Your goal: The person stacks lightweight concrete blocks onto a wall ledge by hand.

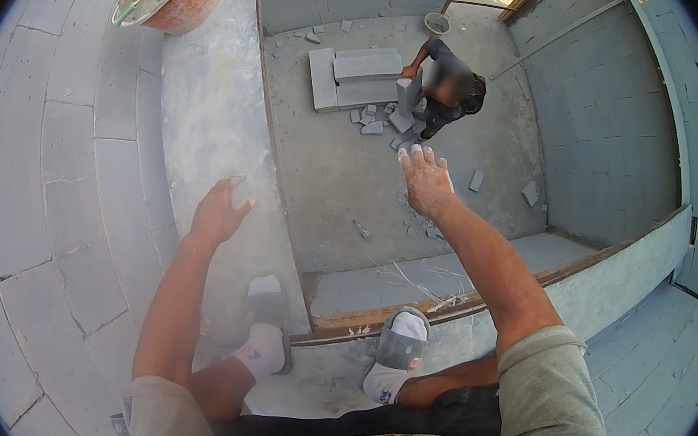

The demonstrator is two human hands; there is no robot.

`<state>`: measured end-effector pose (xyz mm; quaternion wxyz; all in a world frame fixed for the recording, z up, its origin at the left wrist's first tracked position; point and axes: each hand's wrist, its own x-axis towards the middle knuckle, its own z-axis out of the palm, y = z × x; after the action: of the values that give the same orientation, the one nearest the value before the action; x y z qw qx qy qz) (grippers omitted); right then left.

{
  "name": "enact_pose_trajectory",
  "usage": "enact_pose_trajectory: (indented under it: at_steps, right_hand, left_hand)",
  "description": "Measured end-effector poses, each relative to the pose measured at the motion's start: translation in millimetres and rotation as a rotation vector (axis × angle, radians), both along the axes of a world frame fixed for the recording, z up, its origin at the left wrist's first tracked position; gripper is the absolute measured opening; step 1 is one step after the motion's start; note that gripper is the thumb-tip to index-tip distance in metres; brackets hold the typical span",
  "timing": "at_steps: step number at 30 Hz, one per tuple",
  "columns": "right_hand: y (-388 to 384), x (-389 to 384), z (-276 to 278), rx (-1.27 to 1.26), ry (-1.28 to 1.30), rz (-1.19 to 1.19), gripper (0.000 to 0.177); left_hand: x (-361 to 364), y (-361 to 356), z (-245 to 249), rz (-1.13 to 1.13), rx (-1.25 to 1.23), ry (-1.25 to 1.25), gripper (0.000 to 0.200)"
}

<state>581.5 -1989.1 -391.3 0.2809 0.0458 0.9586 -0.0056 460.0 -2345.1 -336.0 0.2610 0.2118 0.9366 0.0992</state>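
My left hand (220, 213) is held over the grey ledge (208, 101), thumb and forefinger apart, with nothing in it. Out over the drop to the room below reaches my right hand (428, 182); its dusty fingers are stretched out and I see nothing in them. Both my feet, in white socks and grey slide sandals (402, 339), rest on the ledge where it turns a corner. A reddish bucket (186, 7) of grey mortar stands at the far left end of the ledge, well beyond my left hand.
On the floor below, a person (448, 84) bends over a grey block (409, 92). Stacked blocks (323, 79) and broken pieces (372, 127) lie beside them. A wooden edge (329, 325) with loose white strands (434, 295) borders the drop. Block walls (21, 183) rise around.
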Motion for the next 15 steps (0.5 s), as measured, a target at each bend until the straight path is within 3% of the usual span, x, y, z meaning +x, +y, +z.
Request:
enact_pose_trajectory:
  at_steps: [6, 8, 10, 15]
  right_hand:
    - [15, 8, -14, 0.020, 0.013, -0.093, 0.072]
    - [19, 7, -6, 0.031, 0.005, -0.098, 0.074]
    - [18, 7, 3, -0.061, -0.081, -0.335, 0.079]
    - [20, 5, -9, 0.062, 0.022, -0.134, 0.086]
  left_hand:
    - [8, 19, -22, 0.035, 0.108, -0.016, 0.059]
    - [16, 28, -29, 0.147, 0.187, -0.095, 0.063]
    - [24, 37, -38, 0.146, 0.201, -0.088, 0.066]
    - [40, 56, -47, 0.206, 0.287, -0.048, 0.072]
